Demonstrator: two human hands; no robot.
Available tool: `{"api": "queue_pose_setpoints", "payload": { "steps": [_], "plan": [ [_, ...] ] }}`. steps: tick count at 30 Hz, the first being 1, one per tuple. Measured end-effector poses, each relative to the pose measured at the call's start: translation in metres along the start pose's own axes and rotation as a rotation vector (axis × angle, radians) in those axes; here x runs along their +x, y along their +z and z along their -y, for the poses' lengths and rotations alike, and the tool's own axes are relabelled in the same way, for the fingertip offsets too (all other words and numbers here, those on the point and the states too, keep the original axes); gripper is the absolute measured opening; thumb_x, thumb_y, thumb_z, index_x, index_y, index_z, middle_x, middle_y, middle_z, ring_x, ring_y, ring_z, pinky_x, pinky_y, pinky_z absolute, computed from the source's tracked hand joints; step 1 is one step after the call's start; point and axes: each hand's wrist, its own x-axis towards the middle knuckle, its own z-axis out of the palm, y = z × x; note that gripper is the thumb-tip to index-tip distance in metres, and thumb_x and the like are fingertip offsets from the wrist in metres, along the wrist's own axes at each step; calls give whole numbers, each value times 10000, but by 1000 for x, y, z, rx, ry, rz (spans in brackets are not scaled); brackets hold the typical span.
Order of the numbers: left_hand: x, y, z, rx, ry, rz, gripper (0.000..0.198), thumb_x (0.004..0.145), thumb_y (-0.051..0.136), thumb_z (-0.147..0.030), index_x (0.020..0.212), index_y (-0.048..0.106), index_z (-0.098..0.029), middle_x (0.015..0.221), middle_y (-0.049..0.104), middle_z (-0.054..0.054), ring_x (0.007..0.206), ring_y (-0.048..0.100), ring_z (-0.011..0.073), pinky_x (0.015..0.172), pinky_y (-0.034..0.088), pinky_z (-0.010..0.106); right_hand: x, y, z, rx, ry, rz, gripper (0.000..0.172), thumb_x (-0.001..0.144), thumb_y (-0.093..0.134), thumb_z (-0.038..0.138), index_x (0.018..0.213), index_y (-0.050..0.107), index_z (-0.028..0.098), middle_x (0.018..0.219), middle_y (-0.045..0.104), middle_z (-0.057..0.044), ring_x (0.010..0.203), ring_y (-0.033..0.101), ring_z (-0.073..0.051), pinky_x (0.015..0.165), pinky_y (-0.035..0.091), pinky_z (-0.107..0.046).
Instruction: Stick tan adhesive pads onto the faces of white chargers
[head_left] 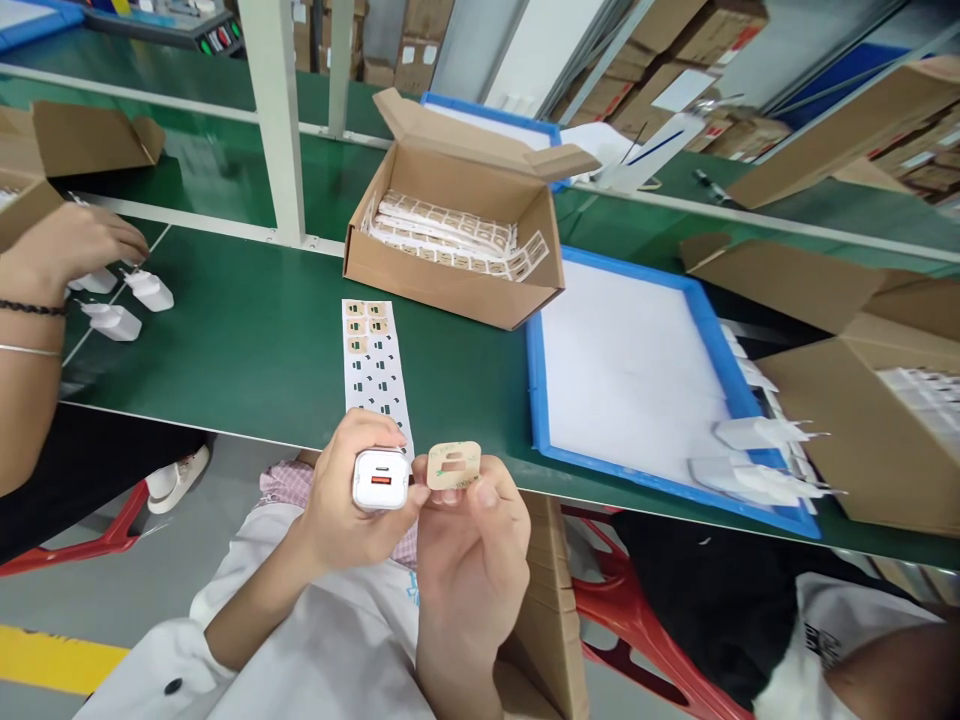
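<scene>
My left hand is wrapped round a white charger, whose end face with a small slot and a red-orange port is turned up to the camera. Close beside it on the right, my right hand pinches a tan sticker with cut-out openings. Charger and sticker are apart. A white sticker sheet lies on the green table beyond my hands, with several tan stickers left at its far end.
An open cardboard box of sticker sheets stands on the green table. Right of it lies a blue-rimmed white tray with white chargers. Another person's hand is near chargers at left. Another person sits at right.
</scene>
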Motion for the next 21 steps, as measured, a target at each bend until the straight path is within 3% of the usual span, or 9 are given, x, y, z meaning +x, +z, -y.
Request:
{"api": "queue_pose_setpoints", "payload": {
  "steps": [4,7,12,15,21],
  "plan": [
    [-3,-3,3,-182,-75,94,444,905,651,-438,1273,510,-233,1057,523,79,969,573,223,787,532,363,-3,1,3,-3,13,7,335,817,809,421,660,595,216,681,543,19,675,549,-142,666,484,-276],
    [-4,-2,4,-266,-101,112,476,914,638,-509,1295,509,-254,1060,518,75,973,565,226,806,533,379,-4,3,4,-22,-4,31,341,819,797,389,648,556,219,660,519,25,629,499,-138,622,463,-272],
    [-1,1,5,-220,-10,28,542,832,804,-388,1279,538,-233,1076,552,64,951,577,185,803,541,314,-6,4,-1,-6,30,43,324,843,765,382,654,562,214,678,502,19,643,488,-137,610,444,-258],
    [1,-3,5,-189,-1,8,504,838,813,-298,1264,553,-224,1076,565,57,928,591,160,783,548,279,-6,1,-4,9,43,97,293,850,763,364,661,602,210,678,506,17,652,501,-127,617,440,-243],
    [5,-11,6,-143,-11,21,462,850,808,-348,1231,568,-246,1060,570,49,896,610,158,735,554,273,1,-9,-2,-106,61,179,206,820,813,346,701,702,220,703,593,-5,663,557,-135,596,476,-243]
  ]
}}
